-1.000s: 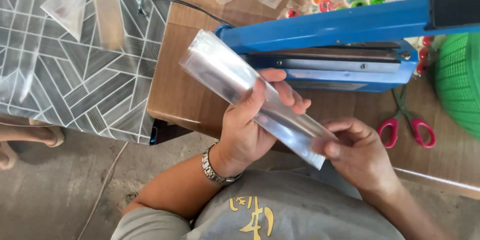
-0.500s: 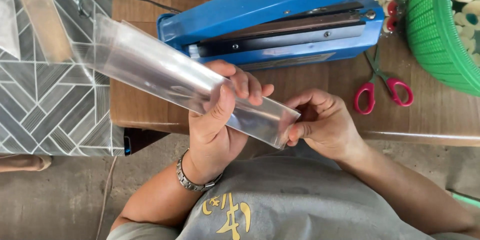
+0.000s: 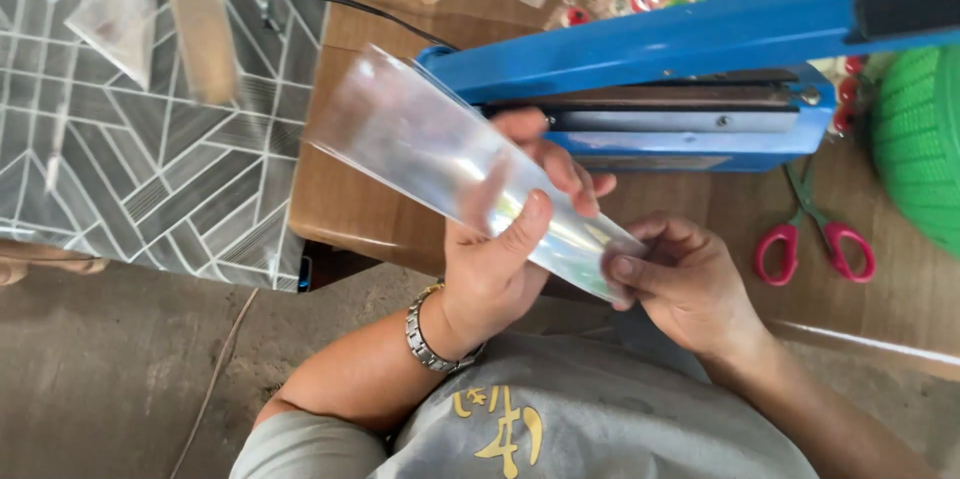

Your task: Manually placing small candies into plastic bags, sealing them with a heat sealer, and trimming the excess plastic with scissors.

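Wooden table [image 3: 400, 209] sits under and beyond both hands; its near edge runs just past the knuckles and its left edge drops to patterned floor tiles [image 3: 130, 169] left of the left hand. Bare concrete floor below that edge, left of the left forearm: plenty of open room there.

Blue heat sealer [image 3: 680, 69] lies directly beyond the hands, arm raised, its near edge just above the left fingertips. Tight gap on that side.

Green basket [image 3: 920, 139] is far right of the right hand, cut off by the frame edge.

Clear plastic sleeve [image 3: 450, 164] is long and narrow, slanting from upper left down to the right hand. Upper end hangs free over the table's left part; lower end is at the right hand's fingertips.

Left hand [image 3: 500, 259] is wrapped around the sleeve's middle, thumb on the near face and fingers curled behind. Metal wristwatch [image 3: 425, 339] on that wrist.

Right hand [image 3: 685, 284] is half closed, thumb and forefinger pinching the sleeve's lower end.

Red-handled scissors [image 3: 815, 239] lie flat on the table just right of the right hand, apart from it, with clear tabletop between.
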